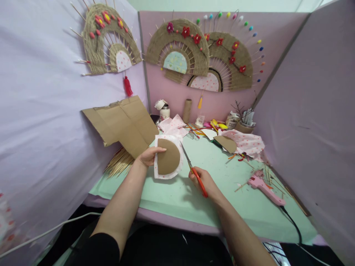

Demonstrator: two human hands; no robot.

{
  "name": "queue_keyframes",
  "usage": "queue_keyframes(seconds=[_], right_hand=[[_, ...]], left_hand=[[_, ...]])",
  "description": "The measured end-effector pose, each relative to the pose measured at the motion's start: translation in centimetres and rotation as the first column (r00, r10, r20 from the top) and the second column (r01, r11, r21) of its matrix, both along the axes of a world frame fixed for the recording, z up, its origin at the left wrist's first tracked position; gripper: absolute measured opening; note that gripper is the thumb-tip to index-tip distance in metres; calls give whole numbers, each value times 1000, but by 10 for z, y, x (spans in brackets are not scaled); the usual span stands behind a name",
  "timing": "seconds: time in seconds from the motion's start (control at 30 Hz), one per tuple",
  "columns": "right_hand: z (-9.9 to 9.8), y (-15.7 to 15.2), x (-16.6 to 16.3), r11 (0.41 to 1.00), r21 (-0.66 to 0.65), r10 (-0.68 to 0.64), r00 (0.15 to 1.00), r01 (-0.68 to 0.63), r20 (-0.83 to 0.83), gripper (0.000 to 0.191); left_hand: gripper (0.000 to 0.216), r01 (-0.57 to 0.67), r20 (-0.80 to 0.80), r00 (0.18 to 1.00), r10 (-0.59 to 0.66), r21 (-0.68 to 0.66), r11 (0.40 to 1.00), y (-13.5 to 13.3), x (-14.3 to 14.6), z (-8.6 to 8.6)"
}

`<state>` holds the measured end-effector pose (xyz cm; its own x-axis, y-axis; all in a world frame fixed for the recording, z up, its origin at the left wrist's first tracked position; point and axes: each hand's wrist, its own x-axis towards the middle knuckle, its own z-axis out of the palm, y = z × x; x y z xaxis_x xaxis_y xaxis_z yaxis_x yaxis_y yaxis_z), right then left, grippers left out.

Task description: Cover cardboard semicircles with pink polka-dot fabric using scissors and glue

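Observation:
My left hand (151,155) grips the straight left edge of a half-round cardboard piece (169,159), thumb on top. Behind the cardboard lies white fabric with pink dots (164,176), its border showing all round as a curved margin. In my right hand (203,181) is a pair of scissors (198,179) with red-orange handles. Their blades point up and to the left, close to the right edge of the fabric. Whether the blades touch the cloth I cannot tell. Both hands are above the pale green tabletop (219,210).
A pink glue gun (266,190) with a cord lies at the right among thin sticks. Large folded cardboard (124,125) and a bundle of sticks (119,162) are at the left. Dotted fabric (246,142) and another cardboard piece (226,143) lie behind. Decorated fans (177,48) hang on the walls.

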<state>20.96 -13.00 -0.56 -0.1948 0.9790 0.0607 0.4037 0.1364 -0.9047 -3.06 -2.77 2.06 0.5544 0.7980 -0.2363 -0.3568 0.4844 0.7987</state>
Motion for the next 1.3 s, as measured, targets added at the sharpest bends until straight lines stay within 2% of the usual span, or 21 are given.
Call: queue_keyframes(seconds=[0.4,0.7,0.93,1.13,1.3], right_hand=[[-1,1,1,1000,10,18,1000,-18,7,22],[5,-2,-2,997,-73,-26,1000,24,-18,18],[2,1,1,995,-88,-37,999,37,-1,16],[1,3,6,996,-90,-11,999,16,53,23],[6,0,11,988,-96,122,992,-119,30,23]], left_hand=[[29,11,-36,999,-12,-26,1000,-2,2,0],[30,23,-53,998,-24,-2,1000,0,0,-2],[32,28,-83,996,-28,-5,1000,5,0,-3],[29,75,-81,994,-79,-52,996,7,-10,-4],[25,102,-97,989,-110,-87,991,6,-10,-7]])
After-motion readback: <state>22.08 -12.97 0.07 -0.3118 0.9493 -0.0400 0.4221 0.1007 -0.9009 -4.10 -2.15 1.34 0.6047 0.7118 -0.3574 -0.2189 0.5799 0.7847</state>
